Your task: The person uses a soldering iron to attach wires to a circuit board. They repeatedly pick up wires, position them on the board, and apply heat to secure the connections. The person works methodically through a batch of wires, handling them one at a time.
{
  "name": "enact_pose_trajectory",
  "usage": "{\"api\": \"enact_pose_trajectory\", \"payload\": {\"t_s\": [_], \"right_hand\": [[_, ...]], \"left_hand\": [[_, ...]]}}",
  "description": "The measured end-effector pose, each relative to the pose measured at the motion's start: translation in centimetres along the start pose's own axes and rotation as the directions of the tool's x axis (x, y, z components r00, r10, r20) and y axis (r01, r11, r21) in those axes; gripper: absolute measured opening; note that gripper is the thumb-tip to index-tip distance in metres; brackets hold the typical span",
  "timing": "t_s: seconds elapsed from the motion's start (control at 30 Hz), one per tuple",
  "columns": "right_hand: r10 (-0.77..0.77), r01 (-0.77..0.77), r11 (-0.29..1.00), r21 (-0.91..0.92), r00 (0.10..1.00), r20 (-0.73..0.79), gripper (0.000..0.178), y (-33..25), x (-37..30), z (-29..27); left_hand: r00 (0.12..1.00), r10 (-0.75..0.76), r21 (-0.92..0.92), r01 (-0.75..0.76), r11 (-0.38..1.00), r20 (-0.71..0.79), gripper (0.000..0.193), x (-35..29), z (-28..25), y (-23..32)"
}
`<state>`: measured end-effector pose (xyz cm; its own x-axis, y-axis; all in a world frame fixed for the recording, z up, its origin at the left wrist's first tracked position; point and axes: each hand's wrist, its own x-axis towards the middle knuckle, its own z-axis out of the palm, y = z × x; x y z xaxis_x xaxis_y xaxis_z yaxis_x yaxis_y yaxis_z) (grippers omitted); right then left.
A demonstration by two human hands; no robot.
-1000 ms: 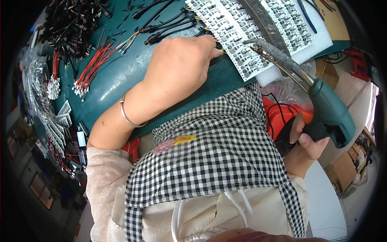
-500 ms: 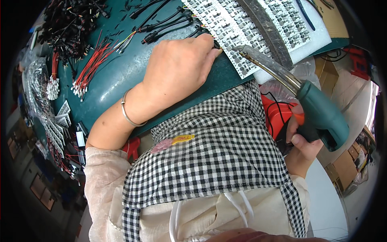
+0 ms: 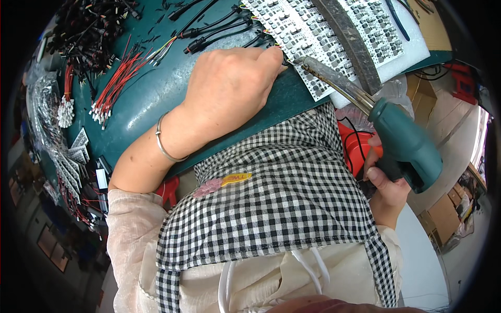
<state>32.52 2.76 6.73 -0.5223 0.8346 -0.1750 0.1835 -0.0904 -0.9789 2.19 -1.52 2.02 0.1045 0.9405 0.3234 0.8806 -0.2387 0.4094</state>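
My left hand (image 3: pixel 232 91) is closed, fingers pinched at the near left edge of a white circuit board panel (image 3: pixel 284 34) crowded with small components. A bit of black cable (image 3: pixel 284 61) shows at its fingertips; the rest of it lies hidden under the hand. More black cables with connectors (image 3: pixel 195 46) run to the panel's left edge just beyond. In my right hand (image 3: pixel 389 189) is a green soldering gun (image 3: pixel 407 138), its fingers wrapped round the handle near an orange trigger. The gun's metal tip reaches over the panel's near corner, close to my left fingertips.
A dark metal bar (image 3: pixel 350 44) lies across the panel, which rests on white foam (image 3: pixel 409 60). Red wires with white ends (image 3: pixel 112 91) and a heap of black connectors (image 3: pixel 86 36) cover the left of the green table mat (image 3: pixel 151 112). Cardboard boxes (image 3: pixel 443 221) stand at the right.
The soldering gun and my right hand have shifted a little left, bringing the tip nearer my left fingers. My left hand stays almost in place at the panel's edge.
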Motion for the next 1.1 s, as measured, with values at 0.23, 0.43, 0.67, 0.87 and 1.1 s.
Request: {"api": "enact_pose_trajectory", "payload": {"t_s": [0.23, 0.43, 0.67, 0.87, 1.1], "right_hand": [[0.042, -0.043, 0.998, 0.037, 0.999, 0.026, 0.049, 0.9, -0.6, -0.7], [-0.065, 0.067, 0.98, 0.186, 0.998, -0.016, 0.057, 0.8, 0.4, 0.0], [-0.105, 0.113, 0.966, 0.233, 0.993, -0.047, 0.067, -0.1, 1.2, 0.0], [-0.094, 0.101, 0.971, 0.218, 0.995, -0.041, 0.068, 0.0, 0.9, -0.1], [-0.055, 0.07, 0.981, 0.181, 0.995, -0.085, 0.067, 0.1, 0.2, -0.2]], "left_hand": [[1.0, -0.001, 0.007, 0.001, 1.0, -0.011, 0.019, -0.1, -0.1, 0.1], [1.0, 0.011, 0.007, -0.011, 1.0, -0.02, 0.02, 0.0, 0.1, 0.1], [1.0, 0.02, 0.028, -0.019, 0.999, -0.003, 0.021, 0.0, 0.0, 0.1], [0.999, 0.016, 0.011, -0.016, 1.0, -0.033, 0.02, 0.1, 0.2, 0.1], [0.995, 0.063, 0.087, -0.056, 0.995, -0.077, 0.019, 0.1, 0.6, 0.3]]}}
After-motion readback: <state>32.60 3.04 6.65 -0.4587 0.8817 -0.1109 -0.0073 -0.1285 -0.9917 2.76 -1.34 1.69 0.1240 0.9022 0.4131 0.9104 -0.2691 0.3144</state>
